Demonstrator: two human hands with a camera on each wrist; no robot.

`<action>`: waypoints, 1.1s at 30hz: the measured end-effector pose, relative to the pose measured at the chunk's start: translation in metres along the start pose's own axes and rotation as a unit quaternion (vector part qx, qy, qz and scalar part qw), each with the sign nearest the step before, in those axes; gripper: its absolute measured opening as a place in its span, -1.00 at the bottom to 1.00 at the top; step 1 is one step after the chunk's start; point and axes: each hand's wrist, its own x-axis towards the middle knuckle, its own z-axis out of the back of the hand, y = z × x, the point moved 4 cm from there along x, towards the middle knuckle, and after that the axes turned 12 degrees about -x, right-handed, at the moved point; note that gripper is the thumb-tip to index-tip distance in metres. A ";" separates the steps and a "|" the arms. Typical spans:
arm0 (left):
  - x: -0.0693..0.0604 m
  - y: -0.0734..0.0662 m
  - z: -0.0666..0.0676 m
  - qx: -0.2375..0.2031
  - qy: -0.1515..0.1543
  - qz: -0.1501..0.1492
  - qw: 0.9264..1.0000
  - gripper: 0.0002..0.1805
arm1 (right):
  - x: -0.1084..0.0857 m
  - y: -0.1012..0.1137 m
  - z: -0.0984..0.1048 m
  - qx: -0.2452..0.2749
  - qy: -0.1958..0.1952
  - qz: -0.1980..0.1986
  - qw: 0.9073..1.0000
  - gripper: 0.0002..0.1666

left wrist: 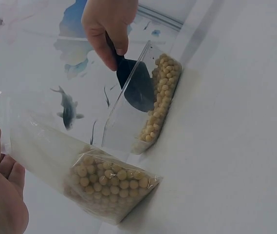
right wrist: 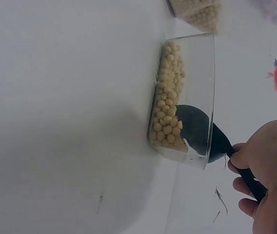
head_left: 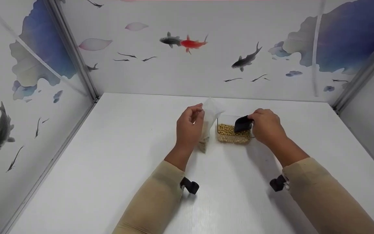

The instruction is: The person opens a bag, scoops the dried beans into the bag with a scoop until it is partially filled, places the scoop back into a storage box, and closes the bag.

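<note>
A clear container (head_left: 234, 138) partly filled with round, pale yellow beans (right wrist: 167, 114) stands on the table. My right hand (head_left: 267, 126) grips the handle of a black scoop (head_left: 243, 124), whose blade dips into the beans, as the right wrist view (right wrist: 194, 129) also has it. Just left of the container is a translucent plastic bag (head_left: 206, 126) with the same kind of beans in its lower part (left wrist: 111, 183). My left hand (head_left: 190, 126) pinches the bag's upper edge and holds it upright, its bottom at the table.
A white table (head_left: 125, 156) lies under both hands. White panels printed with fish and blue leaves (head_left: 190, 71) enclose it at the back and sides, with metal posts (head_left: 73, 48) at the corners. Each sleeve has a small black device at the wrist (head_left: 190, 186).
</note>
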 end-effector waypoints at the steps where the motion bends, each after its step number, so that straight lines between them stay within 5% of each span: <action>1: 0.000 0.000 0.000 0.000 0.000 0.000 1.000 -0.85 | 0.001 0.001 -0.001 -0.001 0.004 0.001 1.000 -0.55; 13: 0.000 -0.001 0.000 -0.012 0.010 0.004 1.000 -0.81 | 0.003 0.004 -0.019 0.089 0.014 0.000 0.996 -0.59; 20: 0.000 0.001 0.000 -0.008 0.008 0.005 1.000 -0.81 | 0.005 0.005 -0.036 0.183 0.052 -0.019 0.982 -0.56; 33: -0.001 -0.002 0.000 -0.007 0.006 0.003 1.000 -0.80 | 0.007 0.004 -0.050 0.240 0.048 -0.040 0.969 -0.55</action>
